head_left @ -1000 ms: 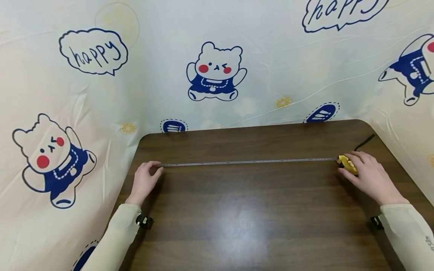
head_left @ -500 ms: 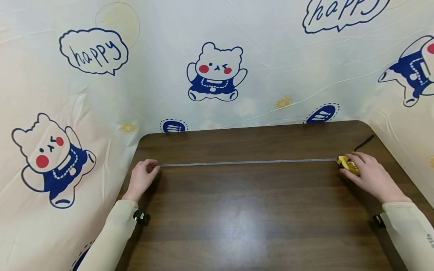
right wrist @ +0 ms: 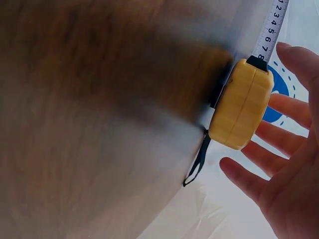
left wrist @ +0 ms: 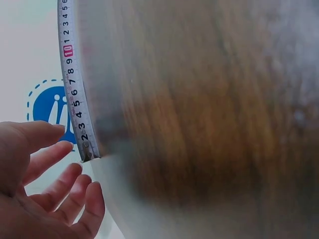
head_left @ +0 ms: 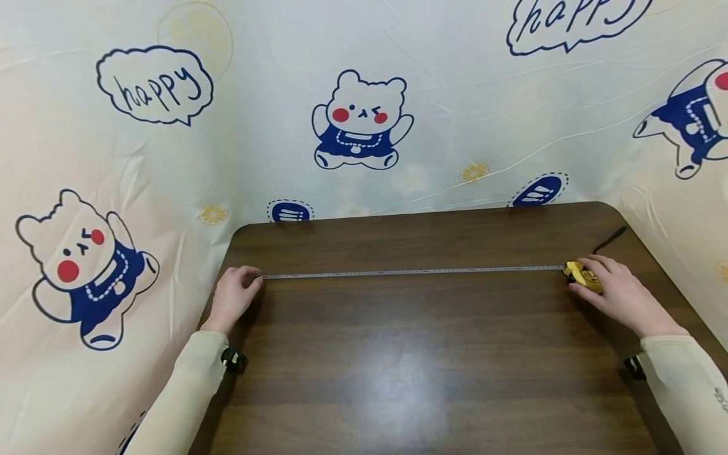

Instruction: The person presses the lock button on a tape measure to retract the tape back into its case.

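A steel tape measure lies across the brown table, its blade point(head_left: 409, 272) running out long and straight. In the head view my left hand point(head_left: 232, 296) is at the blade's left end, thumb and fingers loosely bent. The left wrist view shows the end hook point(left wrist: 90, 158) bare just beyond the fingertips, with a gap between thumb and forefinger. My right hand point(head_left: 622, 294) is beside the yellow case point(head_left: 581, 277) at the blade's other end. In the right wrist view its fingers spread apart, tips right at the case's side, and the thumb stands away from it.
A black wrist strap point(head_left: 610, 240) trails from the case toward the far right corner of the table point(head_left: 432, 354). Pale cloth printed with cartoon bears point(head_left: 363, 120) hangs along the back and both sides. Both wrists carry a small black camera point(head_left: 234, 360).
My left hand has slid a little left, uncovering more of the blade's end. The right hand has drawn back slightly, while the case has hardly shifted.
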### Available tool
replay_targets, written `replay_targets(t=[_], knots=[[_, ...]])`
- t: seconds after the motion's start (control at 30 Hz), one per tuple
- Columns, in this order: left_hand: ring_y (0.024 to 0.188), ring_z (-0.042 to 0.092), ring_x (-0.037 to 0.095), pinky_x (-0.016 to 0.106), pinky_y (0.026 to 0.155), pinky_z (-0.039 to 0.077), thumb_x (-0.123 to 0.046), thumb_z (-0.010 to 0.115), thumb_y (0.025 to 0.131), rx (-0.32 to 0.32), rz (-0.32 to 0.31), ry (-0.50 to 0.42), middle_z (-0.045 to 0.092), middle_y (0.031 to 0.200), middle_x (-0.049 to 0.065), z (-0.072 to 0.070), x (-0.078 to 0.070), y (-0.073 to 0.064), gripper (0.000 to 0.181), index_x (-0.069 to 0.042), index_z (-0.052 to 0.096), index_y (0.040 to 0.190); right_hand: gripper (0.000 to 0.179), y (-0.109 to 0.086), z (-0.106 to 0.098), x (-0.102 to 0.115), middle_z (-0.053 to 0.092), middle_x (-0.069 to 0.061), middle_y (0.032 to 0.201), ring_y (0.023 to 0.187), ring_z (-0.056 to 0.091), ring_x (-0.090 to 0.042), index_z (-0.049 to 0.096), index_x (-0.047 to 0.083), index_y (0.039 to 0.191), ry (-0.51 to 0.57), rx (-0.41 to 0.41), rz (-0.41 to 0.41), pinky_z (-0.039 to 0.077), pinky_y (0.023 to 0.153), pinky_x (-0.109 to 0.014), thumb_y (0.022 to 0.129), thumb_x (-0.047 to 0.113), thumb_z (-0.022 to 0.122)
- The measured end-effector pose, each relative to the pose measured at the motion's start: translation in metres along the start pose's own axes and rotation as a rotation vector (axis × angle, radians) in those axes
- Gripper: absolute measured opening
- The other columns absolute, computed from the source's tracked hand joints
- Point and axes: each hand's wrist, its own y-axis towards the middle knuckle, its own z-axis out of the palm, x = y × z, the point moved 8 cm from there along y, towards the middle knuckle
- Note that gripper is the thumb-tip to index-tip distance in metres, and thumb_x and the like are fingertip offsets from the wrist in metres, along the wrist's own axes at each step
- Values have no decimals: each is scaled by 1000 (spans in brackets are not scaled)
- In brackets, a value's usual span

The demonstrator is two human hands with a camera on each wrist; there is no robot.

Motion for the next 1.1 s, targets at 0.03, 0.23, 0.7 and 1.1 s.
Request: replay_targets(t=[0.03,0.23,0.7,1.1], knots=[[101,59,44,60,86,48,-13,67,101,0,3,6,61,118,31,0,1,1,27,5,70,120,63,0,1,-1,41,-41,138,122,39,-62,49,-12,138,5,13,10,37,97,-80,98,29,74],[101,62,44,61,84,50,-14,67,101,44,2,35,63,116,31,3,7,5,26,3,70,121,64,3,3,-2,40,-42,138,122,40,-63,48,-12,139,16,49,17,37,97,-81,98,28,75],[94,63,41,56,81,49,-6,67,96,71,29,46,66,105,26,5,13,11,19,2,72,113,54,10,6,-3,48,-40,132,116,45,-61,50,-9,137,68,41,-81,37,95,-76,93,6,77],[88,59,37,54,80,47,0,69,93,90,45,65,66,98,23,4,15,10,12,2,74,103,49,6,0,3,57,-29,118,106,52,-53,63,7,117,126,-87,-276,41,83,-69,76,-13,83]])
